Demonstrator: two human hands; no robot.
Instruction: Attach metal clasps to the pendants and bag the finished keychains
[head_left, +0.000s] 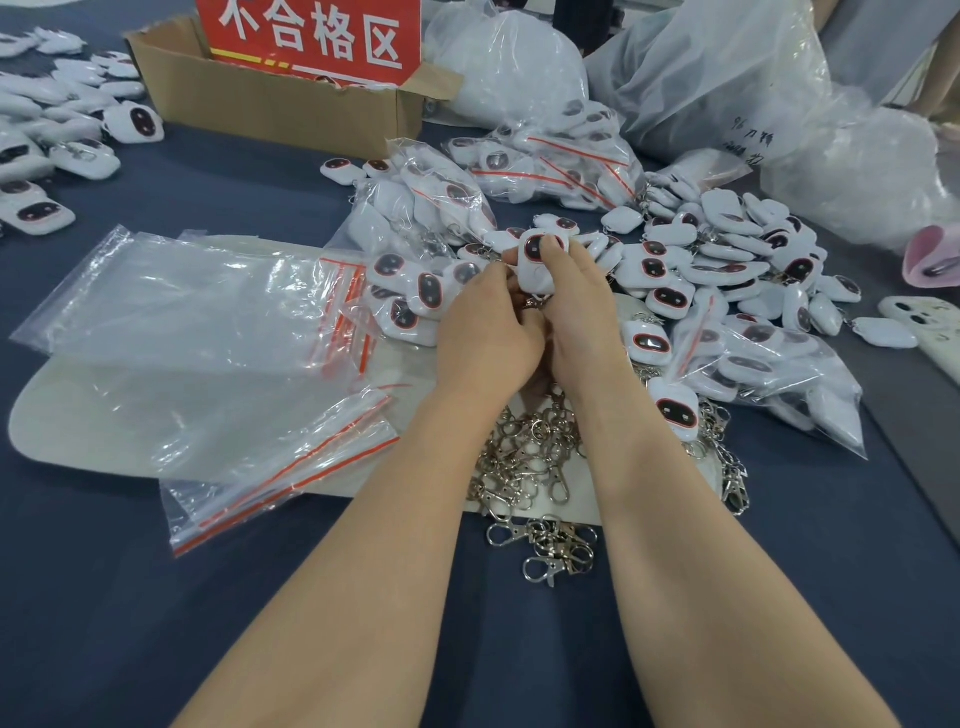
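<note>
Progress, judged from the layout: mid-batch. Full bags (550, 156) lie toward the far edge of the surface, with more at the right edge. Whether every pendant inside carries a clasp cannot be told. Loose pendants (727, 249) heap right of centre, so a good share looks unfinished. Empty bags (197, 322) are stacked left of centre on a mat (78, 421). Clasps (535, 457) pile at the mat's near edge and spill onto the surface (156, 623).

Step in hand: attaching, probably. Right hand (582, 312) grips one pendant (540, 262) over the mat's far edge, a fingertip on its dark face. Left hand (485, 332) has fingers curled at the pendant's lower end, where a clasp (531, 302) shows between the hands; it appears to pinch it. The joint itself is hidden.

Materials:
- Pendants: white, rounded-rectangular, smooth and glossy like hard plastic; dark oval face ringed red.
- Clasps: bright silvery metal, hook-shaped, tangled together.
- Bags: thin clear film, creased, red zip strips.
- Mat: pale, matte, rounded corner.
- Surface: dark blue cloth.
- Box (270, 104): brown corrugated card, torn flap, at the far edge, holding a red sign (311, 36).
</note>
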